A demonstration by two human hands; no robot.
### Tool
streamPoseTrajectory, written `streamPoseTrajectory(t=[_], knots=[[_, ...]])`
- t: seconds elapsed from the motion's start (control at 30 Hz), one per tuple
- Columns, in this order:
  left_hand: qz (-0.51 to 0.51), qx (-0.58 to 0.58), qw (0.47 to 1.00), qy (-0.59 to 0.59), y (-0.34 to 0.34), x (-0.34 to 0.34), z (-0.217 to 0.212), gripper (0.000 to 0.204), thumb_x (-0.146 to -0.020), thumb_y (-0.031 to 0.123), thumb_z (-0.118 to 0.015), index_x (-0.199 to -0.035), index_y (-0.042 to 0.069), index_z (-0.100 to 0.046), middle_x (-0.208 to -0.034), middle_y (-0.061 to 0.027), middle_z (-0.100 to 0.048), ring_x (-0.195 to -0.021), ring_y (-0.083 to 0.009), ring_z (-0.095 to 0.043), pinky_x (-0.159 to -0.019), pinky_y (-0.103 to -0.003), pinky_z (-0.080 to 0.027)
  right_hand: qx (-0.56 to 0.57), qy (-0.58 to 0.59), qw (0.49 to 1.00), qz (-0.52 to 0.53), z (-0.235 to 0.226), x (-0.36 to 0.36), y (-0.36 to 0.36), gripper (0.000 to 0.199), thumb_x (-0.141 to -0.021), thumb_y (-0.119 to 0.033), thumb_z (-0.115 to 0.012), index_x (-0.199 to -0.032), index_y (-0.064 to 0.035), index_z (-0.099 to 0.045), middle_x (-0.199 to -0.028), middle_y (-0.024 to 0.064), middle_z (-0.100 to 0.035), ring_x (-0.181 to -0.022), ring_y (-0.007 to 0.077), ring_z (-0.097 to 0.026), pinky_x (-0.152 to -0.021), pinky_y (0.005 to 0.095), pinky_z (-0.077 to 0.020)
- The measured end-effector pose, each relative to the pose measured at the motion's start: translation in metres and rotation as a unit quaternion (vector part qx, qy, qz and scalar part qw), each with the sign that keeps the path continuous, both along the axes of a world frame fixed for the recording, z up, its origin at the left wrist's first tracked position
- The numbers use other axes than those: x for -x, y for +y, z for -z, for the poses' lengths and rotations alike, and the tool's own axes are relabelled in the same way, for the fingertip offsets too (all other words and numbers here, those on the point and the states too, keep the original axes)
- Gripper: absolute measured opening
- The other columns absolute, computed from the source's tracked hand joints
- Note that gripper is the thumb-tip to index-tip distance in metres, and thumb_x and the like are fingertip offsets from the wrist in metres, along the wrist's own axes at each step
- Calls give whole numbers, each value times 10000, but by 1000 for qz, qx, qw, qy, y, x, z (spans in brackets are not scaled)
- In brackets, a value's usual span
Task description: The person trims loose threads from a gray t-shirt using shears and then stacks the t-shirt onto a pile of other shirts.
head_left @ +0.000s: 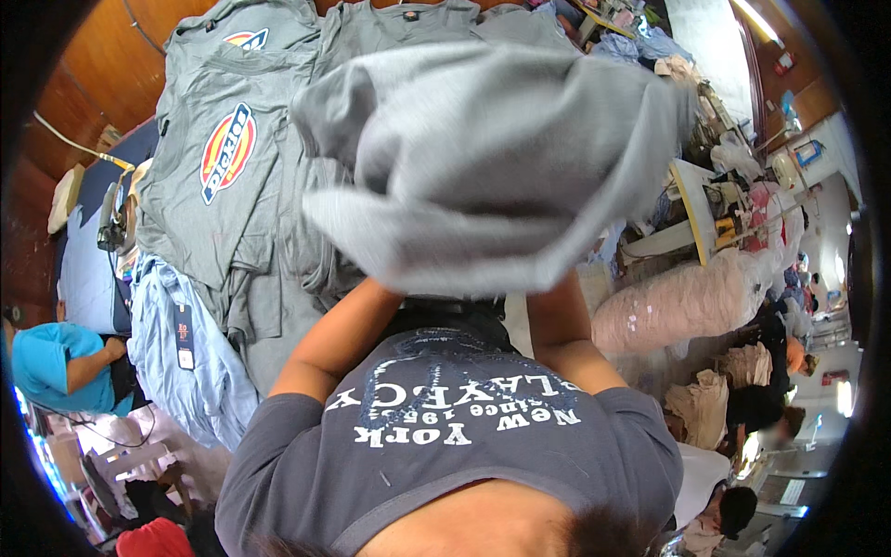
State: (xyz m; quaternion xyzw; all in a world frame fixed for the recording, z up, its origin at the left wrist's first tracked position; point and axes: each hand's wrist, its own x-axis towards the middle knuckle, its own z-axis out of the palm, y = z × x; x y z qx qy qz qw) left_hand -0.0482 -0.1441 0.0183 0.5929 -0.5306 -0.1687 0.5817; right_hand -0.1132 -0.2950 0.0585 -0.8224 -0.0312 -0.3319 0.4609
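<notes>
A grey shirt [501, 158] is in the air in front of me, bunched, billowing and smeared by motion. My left forearm [339, 334] and right forearm [560, 325] reach up to its lower edge, wide apart. Both hands are hidden by the cloth, so their fingers do not show; the raised shirt appears held between them. Beyond and to the left, grey T-shirts [186, 232] lie spread over the work surface, one with a red, yellow and blue oval print [228, 153]. More grey shirts [394, 28] lie at the far edge.
A light blue garment with a dark hang tag [186, 334] drapes at the left. A person in a blue top [60, 367] sits beyond it. On the right lie a plastic-wrapped pink bundle [682, 302], beige cloth piles [701, 408] and a cluttered bench with a pale board [691, 209].
</notes>
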Motion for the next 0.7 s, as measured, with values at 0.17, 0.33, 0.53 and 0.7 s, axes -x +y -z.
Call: streamPoseTrajectory(t=[0.17, 0.33, 0.53, 0.7], knots=[[53, -170, 969, 170, 27, -20, 49, 196, -784, 149, -552, -907, -3, -551, -735, -60, -595, -608, -117, -539, -527, -262, -426, -113, 142, 983, -38, 58, 58, 31, 202, -691, -182, -560, -847, -55, -583, -823, 161, -558, -852, 279, -531, -756, 352, -418], [14, -10, 952, 305, 52, 5, 44, 195, -787, 157, -553, -911, 8, -553, -741, -55, -597, -608, -115, -542, -525, -258, -428, -218, 184, 958, -7, 94, 102, 38, 195, -697, -187, -561, -839, -55, -580, -815, 157, -558, -843, 276, -532, -751, 350, -419], [123, 2, 965, 232, 78, 9, 10, 194, -790, 168, -555, -917, 21, -555, -748, -50, -599, -609, -113, -545, -523, -254, -430, -302, 121, 943, 73, 100, 137, 21, 189, -704, -194, -562, -830, -54, -578, -805, 152, -558, -831, 272, -534, -745, 348, -420], [43, -27, 962, 268, 101, 23, 28, 193, -793, 176, -556, -921, 32, -557, -754, -45, -600, -609, -111, -548, -521, -250, -432, -358, 3, 921, 151, 82, 184, -18, 184, -710, -199, -562, -822, -53, -576, -797, 148, -559, -821, 270, -535, -740, 346, -422]])
